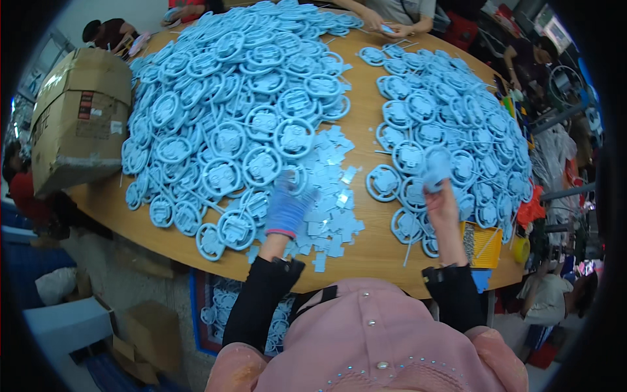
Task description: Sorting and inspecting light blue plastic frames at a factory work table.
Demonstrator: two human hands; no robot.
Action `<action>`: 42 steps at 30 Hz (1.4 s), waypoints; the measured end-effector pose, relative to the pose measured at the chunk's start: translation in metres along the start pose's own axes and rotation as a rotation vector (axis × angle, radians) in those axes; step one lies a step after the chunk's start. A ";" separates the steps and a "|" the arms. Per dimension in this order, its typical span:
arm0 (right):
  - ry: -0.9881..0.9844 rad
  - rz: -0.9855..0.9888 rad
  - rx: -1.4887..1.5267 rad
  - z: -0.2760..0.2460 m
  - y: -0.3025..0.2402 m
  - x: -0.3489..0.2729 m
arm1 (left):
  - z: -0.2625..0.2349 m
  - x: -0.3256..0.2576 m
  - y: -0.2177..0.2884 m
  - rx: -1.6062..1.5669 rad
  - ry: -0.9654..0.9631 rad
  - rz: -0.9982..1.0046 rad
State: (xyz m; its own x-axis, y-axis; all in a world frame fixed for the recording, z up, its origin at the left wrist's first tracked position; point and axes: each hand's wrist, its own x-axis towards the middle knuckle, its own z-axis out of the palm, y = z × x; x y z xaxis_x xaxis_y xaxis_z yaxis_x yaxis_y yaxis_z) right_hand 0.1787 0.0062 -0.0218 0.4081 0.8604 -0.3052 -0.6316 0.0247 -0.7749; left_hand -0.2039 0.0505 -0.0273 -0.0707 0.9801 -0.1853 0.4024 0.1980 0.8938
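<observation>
My left hand (287, 210), in a blue-purple glove, reaches to the near edge of a large heap of light-blue ring-shaped plastic parts (227, 140). Its fingers are smeared by motion beside one of the rings (298, 178), and whether they grip it I cannot tell. My bare right hand (444, 206) is closed on a light-blue round plastic part (436, 163), blurred, held above a second heap of such parts (424, 106). Small flat light-blue square pieces (330, 196) lie scattered to the right of my left hand.
A large cardboard box (81, 121) stands at the table's left edge. Near my right forearm is a yellow tray (483, 245) with small metal-coloured bits, beside a yellow tape roll (521, 249). Below the table edge sits a crate (199, 307) of similar parts. Another person's hands (395, 29) work across the table.
</observation>
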 end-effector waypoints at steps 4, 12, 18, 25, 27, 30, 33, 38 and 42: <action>-0.172 0.085 -0.413 0.067 0.010 -0.015 | -0.064 0.034 -0.027 0.414 0.328 -0.062; -0.850 -1.034 -1.848 0.125 0.112 0.019 | -0.048 0.069 0.005 0.880 0.099 -0.123; -0.903 -0.804 -1.861 0.114 0.133 0.027 | -0.073 0.086 -0.032 0.784 0.174 -0.036; -0.502 -0.500 -1.404 0.100 0.123 0.022 | -0.074 0.015 -0.064 -1.180 0.051 -0.313; -0.499 -0.275 -1.137 0.120 0.119 0.009 | -0.050 -0.018 -0.051 -1.438 -0.127 -0.268; -0.719 -0.013 -0.889 0.158 0.113 -0.041 | -0.027 -0.047 -0.042 -1.608 -0.208 -0.444; -1.091 -0.236 -1.104 0.181 0.105 -0.078 | -0.008 -0.051 -0.052 -1.587 -0.297 -0.412; -1.130 -0.271 -1.211 0.178 0.091 -0.087 | -0.008 -0.056 -0.029 -1.396 -0.331 -0.245; -1.070 -0.255 -1.149 0.177 0.078 -0.093 | -0.007 -0.053 -0.036 -1.329 -0.286 -0.281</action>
State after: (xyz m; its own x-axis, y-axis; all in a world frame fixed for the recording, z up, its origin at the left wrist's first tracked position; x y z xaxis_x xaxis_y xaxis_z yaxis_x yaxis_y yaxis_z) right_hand -0.0252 0.0183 0.0447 -0.5242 0.8513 0.0218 0.3919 0.2639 -0.8813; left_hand -0.2210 -0.0089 -0.0464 0.2489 0.9018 -0.3533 -0.7668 0.4063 0.4969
